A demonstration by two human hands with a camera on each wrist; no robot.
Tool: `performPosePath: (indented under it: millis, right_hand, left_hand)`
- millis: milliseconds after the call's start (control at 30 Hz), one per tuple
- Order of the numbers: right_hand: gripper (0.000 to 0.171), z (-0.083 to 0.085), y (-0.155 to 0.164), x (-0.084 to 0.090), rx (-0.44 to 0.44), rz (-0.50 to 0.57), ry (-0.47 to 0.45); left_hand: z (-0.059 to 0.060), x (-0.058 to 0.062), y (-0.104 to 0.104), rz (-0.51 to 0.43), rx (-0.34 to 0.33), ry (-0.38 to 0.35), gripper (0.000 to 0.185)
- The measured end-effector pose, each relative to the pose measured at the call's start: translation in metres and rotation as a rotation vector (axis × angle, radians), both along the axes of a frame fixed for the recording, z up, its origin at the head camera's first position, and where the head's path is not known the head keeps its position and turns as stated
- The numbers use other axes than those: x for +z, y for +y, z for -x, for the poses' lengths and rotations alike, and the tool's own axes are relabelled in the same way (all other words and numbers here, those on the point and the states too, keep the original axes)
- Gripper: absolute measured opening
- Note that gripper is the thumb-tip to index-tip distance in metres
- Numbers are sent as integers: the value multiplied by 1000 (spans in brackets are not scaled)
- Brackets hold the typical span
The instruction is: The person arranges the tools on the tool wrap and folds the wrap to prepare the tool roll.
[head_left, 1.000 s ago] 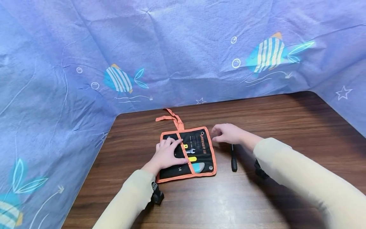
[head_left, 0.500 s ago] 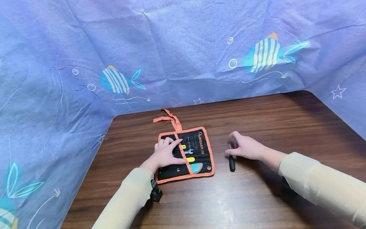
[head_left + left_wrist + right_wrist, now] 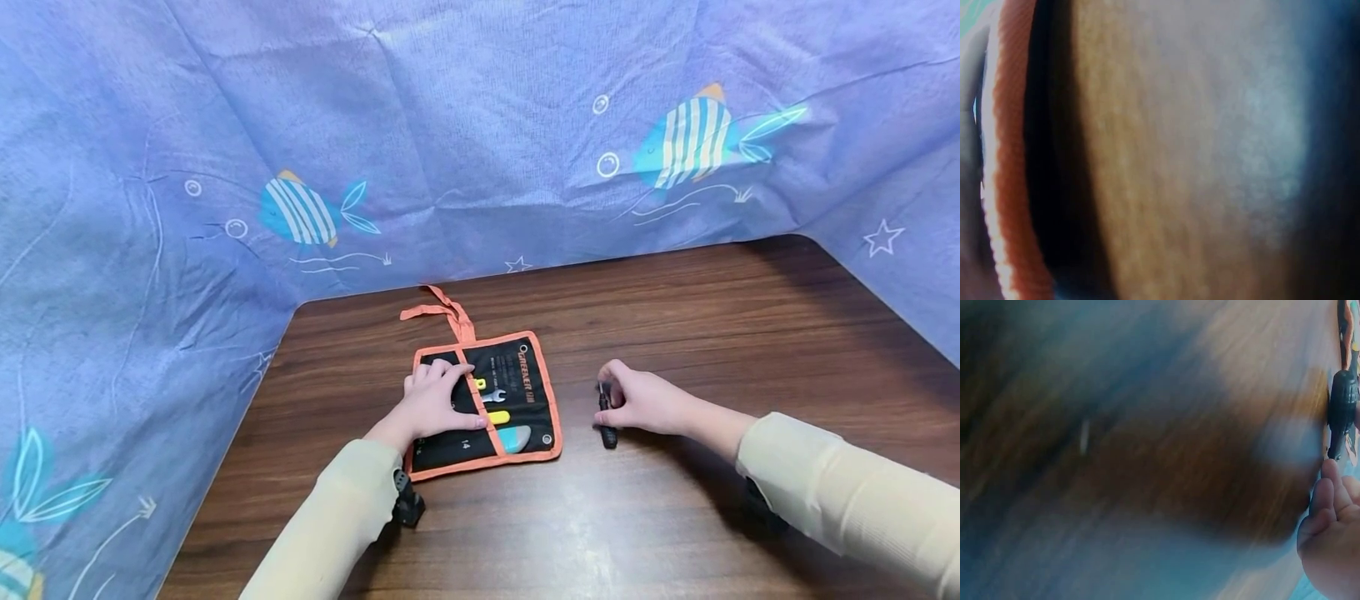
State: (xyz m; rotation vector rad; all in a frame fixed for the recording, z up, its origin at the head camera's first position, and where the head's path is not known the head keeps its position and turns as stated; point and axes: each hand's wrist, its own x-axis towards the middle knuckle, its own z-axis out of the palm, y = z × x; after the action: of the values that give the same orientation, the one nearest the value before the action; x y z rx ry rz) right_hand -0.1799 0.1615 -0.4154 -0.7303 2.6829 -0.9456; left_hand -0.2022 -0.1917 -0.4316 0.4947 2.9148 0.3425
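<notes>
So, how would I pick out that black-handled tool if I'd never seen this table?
On the brown table, find the black pouch with orange edging. Just to its right, the right hand grips the black-handled tool. It's the only tool in sight outside the pouch, unlike the wrench and yellow piece poking from its pockets.

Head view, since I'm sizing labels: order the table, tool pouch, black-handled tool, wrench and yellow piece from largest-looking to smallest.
1. Table
2. Tool pouch
3. Black-handled tool, partly covered by the right hand
4. Wrench and yellow piece: visible parts look alike, so unranked
</notes>
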Motion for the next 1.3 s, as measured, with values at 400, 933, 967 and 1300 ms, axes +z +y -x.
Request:
performPosePath:
  millis: [400, 933, 967, 1300]
  right_hand:
    - [33, 5, 12, -1, 16, -35, 65]
    - [10, 34, 15, 9, 13, -61, 209]
    - [10, 36, 14, 11, 15, -62, 215]
    - [11, 60, -5, 12, 56, -84, 252]
  left_hand:
    - [-2, 1, -1, -29, 21, -2, 98]
    - [-1, 1, 0, -50, 23, -3, 93]
    - [-1, 1, 0, -53, 22, -2, 94]
    - [-2, 3, -1, -71, 8, -7, 94]
